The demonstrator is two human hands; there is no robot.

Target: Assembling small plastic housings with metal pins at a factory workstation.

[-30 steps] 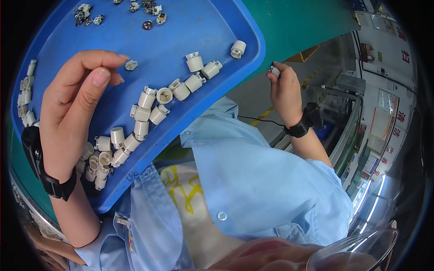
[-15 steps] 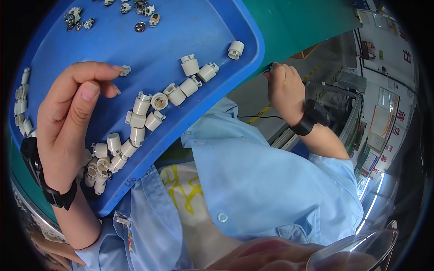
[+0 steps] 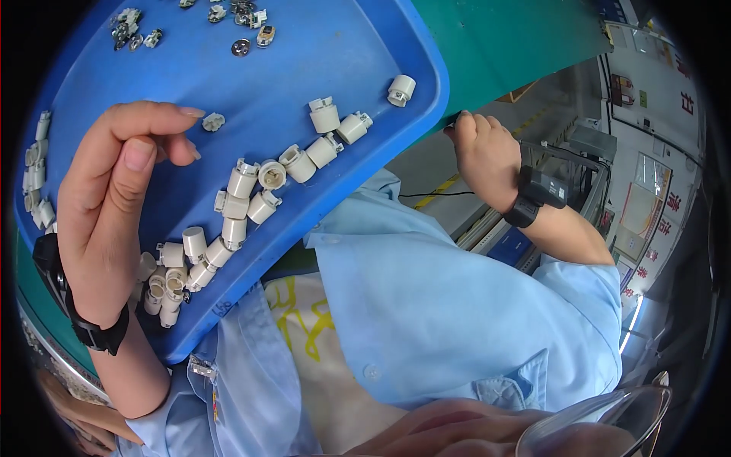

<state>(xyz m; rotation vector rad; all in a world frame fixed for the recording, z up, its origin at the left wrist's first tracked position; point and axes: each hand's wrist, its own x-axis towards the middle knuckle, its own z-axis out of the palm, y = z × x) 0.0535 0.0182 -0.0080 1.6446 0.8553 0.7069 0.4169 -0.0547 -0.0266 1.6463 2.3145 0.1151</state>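
Note:
My left hand (image 3: 114, 198) hovers over the blue tray (image 3: 304, 46), fingers bent and thumb apart from them, with nothing visible in it. Just past its index fingertip a small whitish part (image 3: 214, 122) lies on the tray floor. White cylindrical caps or sockets (image 3: 242, 179) are strung along the tray's near side, several of them heaped beside my left wrist. At the right, my right hand (image 3: 487, 156) is at the edge of the green table (image 3: 502, 38). Its fingers are curled closed; whatever they hold is hidden, apart from a dark speck at the fingertips.
Small metal-and-white parts (image 3: 126, 29) are scattered at the tray's far side, with a round metal disc (image 3: 241, 47) near them. More white cylinders (image 3: 34, 177) line the left wall. Beyond the table edge are a black cable (image 3: 434, 195) and a metal frame (image 3: 594, 142).
My right hand has shifted slightly right and down. My left index fingertip has drawn a little left, away from the small whitish part. The view has shifted slightly.

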